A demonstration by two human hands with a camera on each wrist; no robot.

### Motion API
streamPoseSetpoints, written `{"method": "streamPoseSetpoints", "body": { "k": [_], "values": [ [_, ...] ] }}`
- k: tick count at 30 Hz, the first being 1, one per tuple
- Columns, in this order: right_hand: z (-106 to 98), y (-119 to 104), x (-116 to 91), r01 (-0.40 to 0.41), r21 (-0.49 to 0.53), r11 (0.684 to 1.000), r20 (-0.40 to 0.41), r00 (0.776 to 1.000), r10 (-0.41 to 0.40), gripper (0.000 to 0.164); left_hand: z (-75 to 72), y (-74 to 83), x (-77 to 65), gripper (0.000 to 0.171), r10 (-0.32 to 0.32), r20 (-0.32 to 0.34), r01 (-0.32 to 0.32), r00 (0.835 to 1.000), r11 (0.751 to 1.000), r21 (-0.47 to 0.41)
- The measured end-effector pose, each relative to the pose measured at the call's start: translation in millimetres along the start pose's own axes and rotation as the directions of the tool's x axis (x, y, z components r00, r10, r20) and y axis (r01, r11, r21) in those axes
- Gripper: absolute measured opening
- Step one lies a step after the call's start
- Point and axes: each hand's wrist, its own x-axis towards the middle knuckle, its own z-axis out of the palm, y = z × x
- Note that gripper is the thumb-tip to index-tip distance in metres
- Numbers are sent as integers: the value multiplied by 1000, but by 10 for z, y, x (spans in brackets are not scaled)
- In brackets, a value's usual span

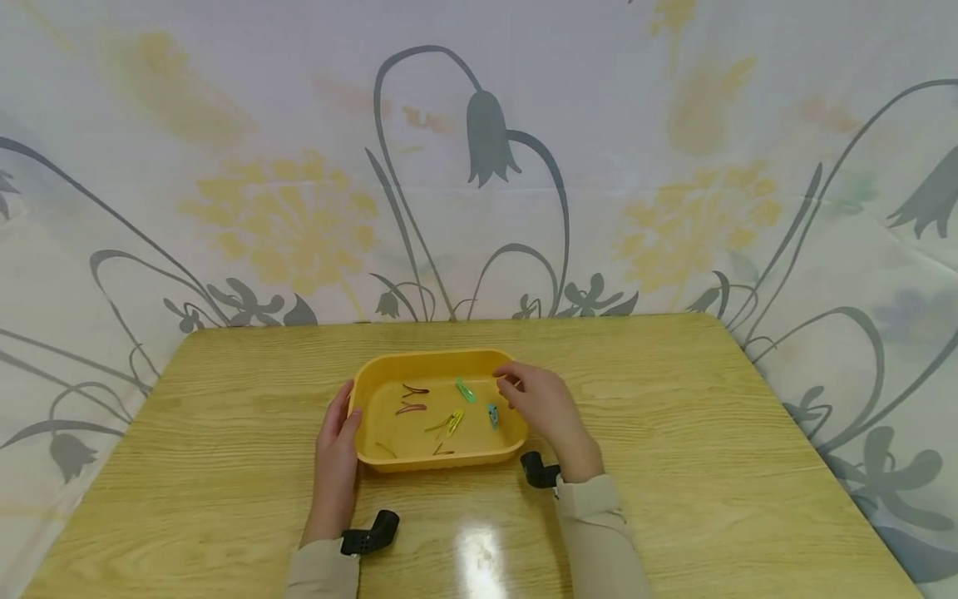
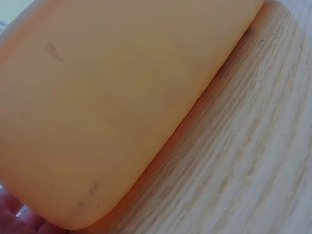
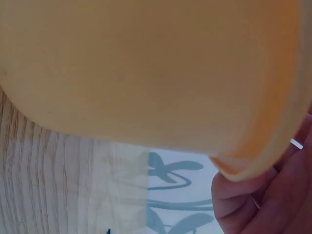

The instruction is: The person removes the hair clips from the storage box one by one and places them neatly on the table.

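Note:
A yellow plastic tray [image 1: 430, 460] sits on the table with several small hair clips lying apart inside. Among them are a green clip [image 1: 465, 390], a blue clip [image 1: 492, 416], a yellow clip [image 1: 454, 423], a pink clip [image 1: 410, 408] and a dark clip [image 1: 415, 389]. My left hand [image 1: 337, 445] grips the tray's left side, thumb over the rim and fingers along the outer wall. At the right rim, my right hand [image 1: 545, 405] reaches over with bent fingers and thumb apart; no clip shows between them. Both wrist views mostly show the tray's outer wall [image 2: 107, 107].
A wooden table [image 1: 696, 466] extends around the tray. Behind it hangs a pale cloth [image 1: 599, 108] printed with grey and yellow flowers. Each wrist carries a black camera mount [image 1: 370, 534].

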Motion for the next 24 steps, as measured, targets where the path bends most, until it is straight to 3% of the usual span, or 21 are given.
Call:
{"method": "streamPoseSetpoints", "body": {
  "k": [6,17,24],
  "values": [
    [28,-47,-17,42,-159,986,0,999,-43,22,6,0,-8,41,-5,-1,5,1000,1000,-10],
    [65,-150,-73,65,-232,971,46,997,-56,22,7,-5,-2,42,-5,-3,4,1000,1000,-24],
    [101,-184,-94,63,-324,944,78,996,-40,24,11,-10,7,42,1,2,-1,1000,1000,-22]
  ]
}}
